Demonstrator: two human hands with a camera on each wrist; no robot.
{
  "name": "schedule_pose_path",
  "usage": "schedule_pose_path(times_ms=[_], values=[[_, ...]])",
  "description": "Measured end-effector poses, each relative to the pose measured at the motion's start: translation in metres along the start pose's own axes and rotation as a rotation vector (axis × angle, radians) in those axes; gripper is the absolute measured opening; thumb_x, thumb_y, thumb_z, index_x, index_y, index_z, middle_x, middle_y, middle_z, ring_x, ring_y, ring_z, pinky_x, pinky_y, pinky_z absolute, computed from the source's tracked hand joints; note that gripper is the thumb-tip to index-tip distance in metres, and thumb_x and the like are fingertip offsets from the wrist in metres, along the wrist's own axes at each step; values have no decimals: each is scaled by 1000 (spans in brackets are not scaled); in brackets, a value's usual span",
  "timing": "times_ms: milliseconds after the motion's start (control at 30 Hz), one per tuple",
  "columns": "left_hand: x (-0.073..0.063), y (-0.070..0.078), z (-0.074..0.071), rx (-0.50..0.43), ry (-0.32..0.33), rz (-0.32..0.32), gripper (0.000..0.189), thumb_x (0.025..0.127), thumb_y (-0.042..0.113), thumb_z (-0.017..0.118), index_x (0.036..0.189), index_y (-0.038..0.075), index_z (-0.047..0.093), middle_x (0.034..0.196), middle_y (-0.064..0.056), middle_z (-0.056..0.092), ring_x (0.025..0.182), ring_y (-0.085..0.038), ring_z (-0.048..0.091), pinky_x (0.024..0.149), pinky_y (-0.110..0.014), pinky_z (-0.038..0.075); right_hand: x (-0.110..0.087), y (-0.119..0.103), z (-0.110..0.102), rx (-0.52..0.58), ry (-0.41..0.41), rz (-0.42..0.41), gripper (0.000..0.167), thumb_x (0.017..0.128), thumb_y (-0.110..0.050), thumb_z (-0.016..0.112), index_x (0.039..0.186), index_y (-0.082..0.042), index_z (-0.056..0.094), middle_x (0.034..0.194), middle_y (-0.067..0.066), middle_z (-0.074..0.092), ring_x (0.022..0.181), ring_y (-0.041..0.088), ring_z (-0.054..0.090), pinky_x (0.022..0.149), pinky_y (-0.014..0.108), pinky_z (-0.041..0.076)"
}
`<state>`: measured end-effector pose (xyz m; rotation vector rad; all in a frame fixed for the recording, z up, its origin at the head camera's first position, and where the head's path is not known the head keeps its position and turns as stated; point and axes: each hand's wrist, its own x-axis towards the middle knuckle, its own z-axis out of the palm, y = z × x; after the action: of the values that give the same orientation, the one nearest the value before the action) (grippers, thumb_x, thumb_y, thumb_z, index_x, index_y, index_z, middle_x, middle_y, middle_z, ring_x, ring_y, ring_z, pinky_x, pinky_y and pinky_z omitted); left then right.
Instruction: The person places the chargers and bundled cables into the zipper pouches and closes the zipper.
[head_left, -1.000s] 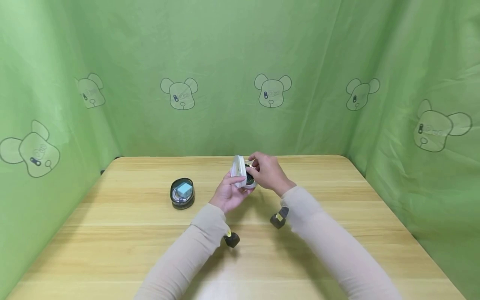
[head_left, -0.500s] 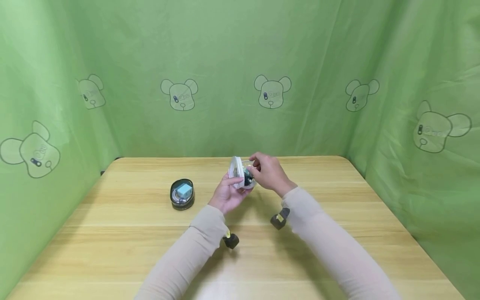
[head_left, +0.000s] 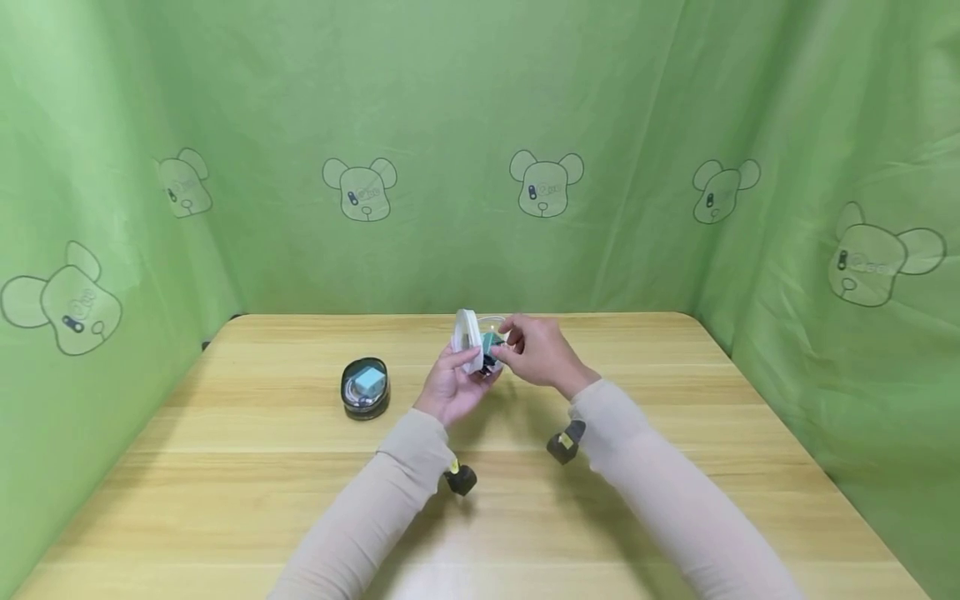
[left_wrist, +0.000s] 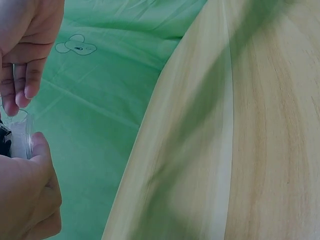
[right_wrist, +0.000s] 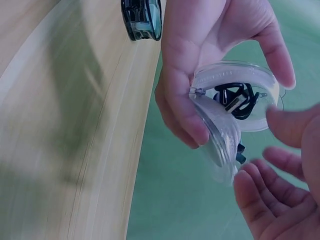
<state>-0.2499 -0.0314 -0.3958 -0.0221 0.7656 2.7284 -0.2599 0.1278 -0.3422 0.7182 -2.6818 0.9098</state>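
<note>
My left hand (head_left: 453, 387) grips a small round clear zip case (right_wrist: 260, 75), held up above the table with its lid (right_wrist: 217, 132) swung apart from the body. Inside lies a bundled black cable (right_wrist: 245, 100) with a metal plug end. A small dark teal piece (right_wrist: 240, 153) shows past the lid's edge. My right hand (head_left: 542, 352) is at the case's opening, thumb tip close by the teal piece in the head view. From the right wrist, its fingers (right_wrist: 270, 200) look loosely bent and spread from the thumb, with nothing seen between them.
On the table (head_left: 247, 467), left of my hands, stands a second, black-trimmed clear case (head_left: 365, 408) with a light blue box (head_left: 369, 381) and a pale cable in it. Green curtain (head_left: 450, 258) with mouse-head prints surrounds the table's back and sides.
Both hands and the case have shifted only slightly; the case has tilted a little left. The right hand has dropped a bit, and more teal shows at the case's opening.
</note>
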Motion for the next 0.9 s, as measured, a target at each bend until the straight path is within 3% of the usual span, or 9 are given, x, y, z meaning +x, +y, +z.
schedule_pose_path(times_ms=[167, 233, 367, 467, 600, 700, 900], values=[[0, 0, 0, 10, -19, 2, 60, 92, -4, 47, 144, 21, 28, 134, -15, 41, 109, -25, 50, 75, -24, 53, 0, 0, 1, -19, -95, -8, 39, 73, -18, 86, 104, -3, 67, 81, 2, 61, 69, 16, 55, 58, 28, 51], [1, 0, 0, 14, -32, 0, 60, 93, -4, 47, 144, 21, 29, 133, -15, 41, 108, -24, 50, 72, -23, 52, 1, 1, 2, -40, -115, -14, 38, 72, -17, 86, 103, -4, 68, 80, 1, 61, 70, 16, 54, 59, 27, 50], [1, -1, 0, 3, -48, -3, 59, 93, -5, 46, 144, 21, 30, 132, -15, 42, 108, -25, 52, 87, -31, 52, 2, 0, 2, -71, -124, -38, 25, 80, -16, 80, 100, -4, 70, 78, 1, 62, 70, 16, 55, 60, 27, 51], [0, -3, -1, -18, -54, -2, 58, 93, -5, 46, 143, 21, 32, 131, -14, 44, 106, -25, 55, 101, -38, 45, 2, -1, 2, -82, -110, -47, 19, 86, -16, 75, 99, -4, 71, 78, 2, 64, 69, 15, 56, 59, 27, 51], [0, -3, 1, -30, -75, -6, 58, 96, -2, 47, 146, 21, 30, 131, -13, 46, 101, -22, 58, 107, -41, 40, 2, -2, 2, -91, -77, -49, 17, 88, -16, 72, 101, -5, 72, 76, 3, 63, 65, 15, 55, 55, 27, 49], [0, -2, 2, -47, -81, -17, 57, 99, 9, 49, 149, 23, 25, 133, -14, 45, 103, -22, 57, 107, -40, 39, 2, -3, 3, -94, -63, -53, 17, 88, -15, 72, 101, -5, 72, 73, 2, 62, 62, 15, 53, 52, 26, 48], [5, 0, 4, -98, -91, -86, 63, 101, 45, 41, 153, 17, 20, 144, -18, 38, 129, -29, 43, 109, -38, 38, 3, -3, 5, -101, -16, -64, 16, 88, -12, 71, 101, -3, 72, 70, 1, 61, 60, 14, 53, 53, 26, 49]])
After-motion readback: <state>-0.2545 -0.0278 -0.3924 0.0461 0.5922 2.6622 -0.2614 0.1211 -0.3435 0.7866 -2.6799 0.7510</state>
